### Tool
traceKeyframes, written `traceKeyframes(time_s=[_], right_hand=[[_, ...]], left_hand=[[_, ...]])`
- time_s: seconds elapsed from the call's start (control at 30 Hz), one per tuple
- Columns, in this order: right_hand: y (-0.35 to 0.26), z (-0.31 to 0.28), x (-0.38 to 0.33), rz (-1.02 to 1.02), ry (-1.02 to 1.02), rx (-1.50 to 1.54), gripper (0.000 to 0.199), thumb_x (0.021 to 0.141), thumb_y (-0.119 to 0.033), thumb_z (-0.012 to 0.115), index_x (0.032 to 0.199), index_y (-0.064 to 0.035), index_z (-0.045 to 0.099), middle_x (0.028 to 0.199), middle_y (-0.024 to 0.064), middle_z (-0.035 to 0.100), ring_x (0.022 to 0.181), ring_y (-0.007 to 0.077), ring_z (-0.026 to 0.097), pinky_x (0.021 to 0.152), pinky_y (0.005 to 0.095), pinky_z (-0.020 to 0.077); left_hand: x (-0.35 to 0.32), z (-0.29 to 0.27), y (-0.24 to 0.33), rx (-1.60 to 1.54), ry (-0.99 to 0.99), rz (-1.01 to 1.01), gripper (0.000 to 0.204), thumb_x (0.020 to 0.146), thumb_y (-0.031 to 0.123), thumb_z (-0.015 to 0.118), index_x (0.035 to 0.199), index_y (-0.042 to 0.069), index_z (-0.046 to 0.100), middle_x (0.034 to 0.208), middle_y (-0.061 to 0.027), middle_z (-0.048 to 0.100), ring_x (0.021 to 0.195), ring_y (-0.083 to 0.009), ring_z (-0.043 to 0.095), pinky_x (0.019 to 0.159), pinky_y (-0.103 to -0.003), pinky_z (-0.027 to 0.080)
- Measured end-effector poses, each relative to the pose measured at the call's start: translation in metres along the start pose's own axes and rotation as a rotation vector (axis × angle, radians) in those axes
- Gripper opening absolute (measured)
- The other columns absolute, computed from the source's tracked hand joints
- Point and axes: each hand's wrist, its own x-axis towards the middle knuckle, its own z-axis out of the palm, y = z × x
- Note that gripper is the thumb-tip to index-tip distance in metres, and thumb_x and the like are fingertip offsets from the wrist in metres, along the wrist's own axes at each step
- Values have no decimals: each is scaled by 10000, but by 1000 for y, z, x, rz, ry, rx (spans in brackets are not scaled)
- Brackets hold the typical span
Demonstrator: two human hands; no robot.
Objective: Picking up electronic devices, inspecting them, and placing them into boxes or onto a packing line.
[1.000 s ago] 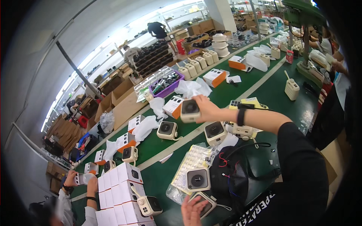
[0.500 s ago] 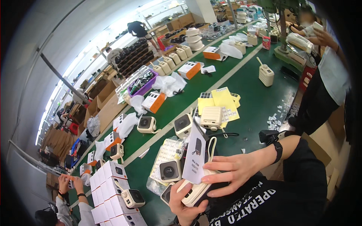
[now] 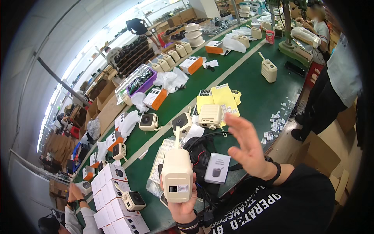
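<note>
A cream device (image 3: 178, 175) is held up over the near side of the green table (image 3: 249, 86) — label facing the camera — in the left hand (image 3: 182, 210), clasped around its lower part, though its far fingers are mostly hidden. The right hand (image 3: 248, 147) is raised, empty, fingers spread. Near it, a small box (image 3: 217, 168) sits beside a black bag (image 3: 198, 153); yellow sheets (image 3: 225, 97) lie beyond.

A green tabletop (image 3: 270, 93) with a pale lengthwise stripe (image 3: 237, 65) extends diagonally rearward. Shelving (image 3: 166, 11) occupies the far side, beside bright linear lighting (image 3: 83, 62). A pale column (image 3: 207, 8) stands behind. A metal pole (image 3: 64, 82) slants at left. The floor (image 3: 283, 147) is light brown.
</note>
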Motion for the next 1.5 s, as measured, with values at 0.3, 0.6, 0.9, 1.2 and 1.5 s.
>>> traceKeyframes(time_s=[0.3,0.6,0.9,1.2,1.5], right_hand=[[6,25,-5,246,-347,152,553,875,-162,547,1335,-19,276,1296,90,378,1215,171,362,1001,339,301],[16,30,-3,468,-331,591,572,881,-130,541,1348,-9,233,1271,93,408,1174,161,410,979,301,334],[27,38,-5,-445,-54,-348,544,649,-50,704,1162,-55,525,1183,108,514,1057,262,514,934,384,385],[27,37,-21,-758,-356,-384,399,818,-224,614,1183,-83,540,1248,119,488,1167,284,432,1037,461,227],[16,32,22,42,-444,89,398,852,-116,541,1214,6,427,1282,166,385,1220,253,369,985,353,309]], left_hand=[[10,38,-33,467,78,211,491,908,455,388,1224,87,466,1170,-71,545,1050,-189,531,884,-370,428],[16,25,-46,979,148,777,518,910,424,421,1224,14,380,1121,-116,513,999,-200,541,829,-348,472],[13,24,-47,1054,7,524,755,868,480,469,1394,64,120,1386,-124,275,1249,-260,332,1002,-357,301],[-7,10,-38,861,-21,327,714,862,566,364,1348,51,272,1314,-150,401,1157,-289,456,946,-396,405],[0,9,-45,948,72,455,821,742,439,651,1296,-42,282,1236,-198,438,1092,-284,500,904,-374,433]])
